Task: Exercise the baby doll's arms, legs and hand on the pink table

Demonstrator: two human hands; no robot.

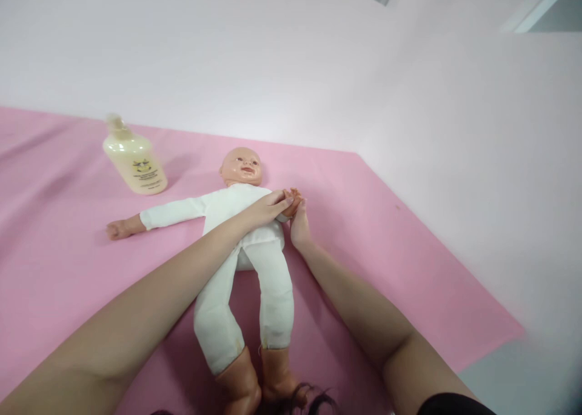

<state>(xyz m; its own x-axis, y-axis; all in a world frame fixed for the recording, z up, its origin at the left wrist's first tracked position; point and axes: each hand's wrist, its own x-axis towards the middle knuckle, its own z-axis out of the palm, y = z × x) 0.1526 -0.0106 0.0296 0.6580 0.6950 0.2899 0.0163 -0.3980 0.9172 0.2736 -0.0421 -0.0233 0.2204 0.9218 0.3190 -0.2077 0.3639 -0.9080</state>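
1. Pink sheeting (pixel 68 269) is spread over the flat surface that carries everything; it is bounded at the back and on the right by a pale wall (pixel 454 160).
2. Two bare forearms are extended forward from the lower edge of the view, and both are brought together at one spot beside the doll's torso.
3. A baby doll (pixel 240 221) in a white suit is laid on its back near the middle of the pink sheeting, head away from the camera and brown feet nearest to it. One arm of the doll is stretched out to the left, with its small hand lying on the sheeting; the legs are spread slightly apart.
4. A cream-coloured lotion bottle (pixel 135 159) is stood on the sheeting to the left of the doll's head, apart from it and from both hands.
5. The left hand (pixel 269 208) is laid across the doll's chest, fingers closed over the doll's hand (pixel 293 198) from above.
6. The right hand (pixel 300 226) is raised beside the torso, fingers held narrow and pressed against the same small hand from below, so the doll's hand is held between the two hands.
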